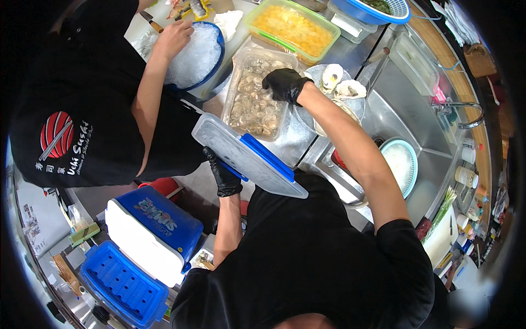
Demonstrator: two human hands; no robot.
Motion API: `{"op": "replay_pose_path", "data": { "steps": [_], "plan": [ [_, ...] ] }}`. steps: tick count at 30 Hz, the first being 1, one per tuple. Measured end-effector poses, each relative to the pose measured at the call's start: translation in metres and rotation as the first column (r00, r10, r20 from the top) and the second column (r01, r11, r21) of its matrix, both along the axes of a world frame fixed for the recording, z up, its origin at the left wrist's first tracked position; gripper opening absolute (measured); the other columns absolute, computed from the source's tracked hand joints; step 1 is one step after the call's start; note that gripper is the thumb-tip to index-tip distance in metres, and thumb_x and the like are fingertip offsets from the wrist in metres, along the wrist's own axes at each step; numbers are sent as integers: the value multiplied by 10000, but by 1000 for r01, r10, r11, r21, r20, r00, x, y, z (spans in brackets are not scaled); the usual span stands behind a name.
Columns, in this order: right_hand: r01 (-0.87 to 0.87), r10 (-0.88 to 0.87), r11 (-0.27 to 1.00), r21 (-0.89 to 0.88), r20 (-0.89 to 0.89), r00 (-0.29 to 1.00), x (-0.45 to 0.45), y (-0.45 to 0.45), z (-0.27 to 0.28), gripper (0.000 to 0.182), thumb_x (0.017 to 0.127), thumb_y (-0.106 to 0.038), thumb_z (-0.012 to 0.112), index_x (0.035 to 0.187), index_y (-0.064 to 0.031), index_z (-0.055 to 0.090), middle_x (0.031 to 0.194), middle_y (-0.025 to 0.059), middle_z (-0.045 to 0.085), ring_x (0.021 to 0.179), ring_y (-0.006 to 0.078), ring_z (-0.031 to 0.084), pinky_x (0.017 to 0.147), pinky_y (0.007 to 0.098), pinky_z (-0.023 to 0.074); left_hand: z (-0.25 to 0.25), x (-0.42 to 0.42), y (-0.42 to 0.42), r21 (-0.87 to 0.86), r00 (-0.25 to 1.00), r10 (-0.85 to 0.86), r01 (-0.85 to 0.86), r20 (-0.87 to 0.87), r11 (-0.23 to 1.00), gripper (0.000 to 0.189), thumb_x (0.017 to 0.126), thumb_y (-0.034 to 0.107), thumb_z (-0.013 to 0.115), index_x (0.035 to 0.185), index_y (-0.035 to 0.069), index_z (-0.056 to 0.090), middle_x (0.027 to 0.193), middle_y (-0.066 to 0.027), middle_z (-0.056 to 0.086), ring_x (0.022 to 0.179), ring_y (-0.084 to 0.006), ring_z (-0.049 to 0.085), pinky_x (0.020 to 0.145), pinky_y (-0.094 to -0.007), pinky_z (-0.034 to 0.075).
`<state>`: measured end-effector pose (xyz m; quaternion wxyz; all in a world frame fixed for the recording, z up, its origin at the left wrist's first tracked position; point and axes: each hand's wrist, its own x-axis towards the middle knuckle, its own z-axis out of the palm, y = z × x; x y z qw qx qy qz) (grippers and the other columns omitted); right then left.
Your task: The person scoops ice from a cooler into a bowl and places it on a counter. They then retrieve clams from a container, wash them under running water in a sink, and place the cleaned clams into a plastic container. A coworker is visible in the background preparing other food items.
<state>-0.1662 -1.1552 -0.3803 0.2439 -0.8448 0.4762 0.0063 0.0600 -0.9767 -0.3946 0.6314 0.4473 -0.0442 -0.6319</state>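
Note:
My left hand point(224, 172), in a black glove, grips a clear plastic lid point(254, 158) with blue clips, held tilted in front of my body. My right hand point(283, 85), gloved in black too, reaches over a clear plastic container point(232, 88) of shucked oysters in liquid. The fingers of that hand are curled at the oyster meat point(257, 109), and their tips are partly hidden. Just right of the container, under my right forearm, is a round metal tray point(302, 117) with several oyster shells point(349, 89) on it.
Beside me on the left, a co-worker's hand point(174, 39) touches a blue-rimmed tub of ice point(197, 57). A knife point(152, 22) lies behind it. A green-rimmed container point(294, 24) of orange-yellow food stands beyond the oysters. The steel sink point(411, 107) is at right; a blue-and-white cooler point(152, 226) is lower left.

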Motion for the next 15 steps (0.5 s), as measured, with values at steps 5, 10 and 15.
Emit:
{"op": "replay_pose_path", "data": {
  "steps": [5, 10, 15],
  "plan": [
    [-145, 149, 968, -207, 5, 989, 8, 1, -20, 128, 612, -98, 617, 733, -67, 645, 738, 155, 624, 710, 319, 622, 602, 398, 495, 2, 1, -3, 17, 1000, 0, -1, 10, 1000, 656, 810, 544, 486, 1271, 88, 387, 1270, -56, 428, 1126, -225, 409, 975, -342, 310],
    [-108, 74, 961, -256, -137, 988, 22, 22, -15, 114, 627, -80, 592, 722, -48, 646, 725, 160, 624, 699, 317, 622, 592, 395, 494, -6, 3, -6, 18, 994, -40, 39, 103, 999, 676, 810, 623, 386, 1260, 118, 375, 1185, -81, 471, 1067, -242, 446, 956, -381, 348],
    [69, -75, 993, -99, -59, 996, 28, 31, 5, 116, 629, -39, 572, 719, 6, 629, 736, 210, 614, 739, 347, 616, 640, 382, 498, -1, 9, -3, -38, 994, -94, 92, -51, 995, 689, 823, 613, 371, 1309, 129, 310, 1243, -85, 420, 1100, -251, 421, 979, -382, 314]
  ]
}}
